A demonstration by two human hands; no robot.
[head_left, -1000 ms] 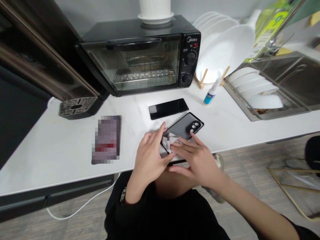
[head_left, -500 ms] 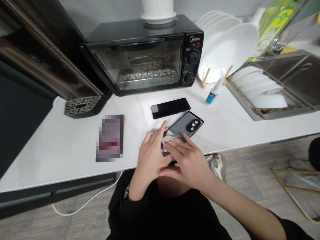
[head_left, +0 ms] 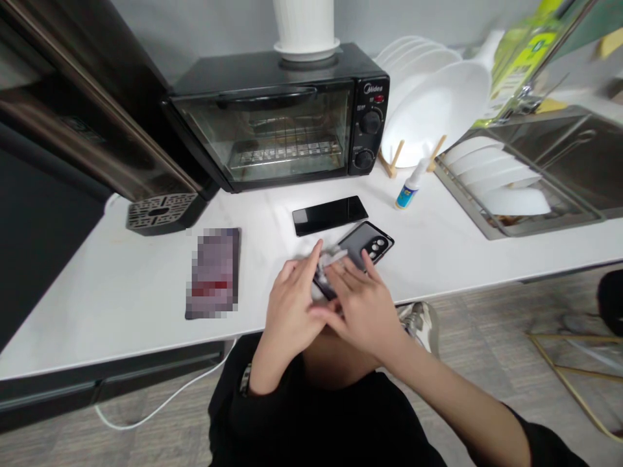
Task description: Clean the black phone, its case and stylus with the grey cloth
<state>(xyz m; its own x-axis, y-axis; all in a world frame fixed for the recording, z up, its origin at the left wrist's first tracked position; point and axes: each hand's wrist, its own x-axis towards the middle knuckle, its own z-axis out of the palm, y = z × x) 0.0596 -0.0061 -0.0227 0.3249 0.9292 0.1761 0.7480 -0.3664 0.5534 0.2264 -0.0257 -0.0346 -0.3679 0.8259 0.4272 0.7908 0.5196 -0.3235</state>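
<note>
A dark phone (head_left: 368, 240), back up with its camera cluster showing, lies tilted on the white counter (head_left: 121, 292) near the front edge. My left hand (head_left: 291, 305) holds the phone's left side, fingers along its edge. My right hand (head_left: 364, 308) presses a crumpled white cloth (head_left: 327, 261) onto the phone's back with flat fingers. Both hands hide the lower half of the phone.
A second black phone (head_left: 329, 215) lies face up just behind. A blurred dark rectangle (head_left: 213, 272) lies to the left. Behind stand a black toaster oven (head_left: 287, 123), a small spray bottle (head_left: 407, 188), white plates (head_left: 433, 110) in a wooden stand and a sink rack (head_left: 511, 188).
My right hand has slid the cloth up the phone's back toward the camera end. My left hand stays at the phone's side. The view has shifted slightly.
</note>
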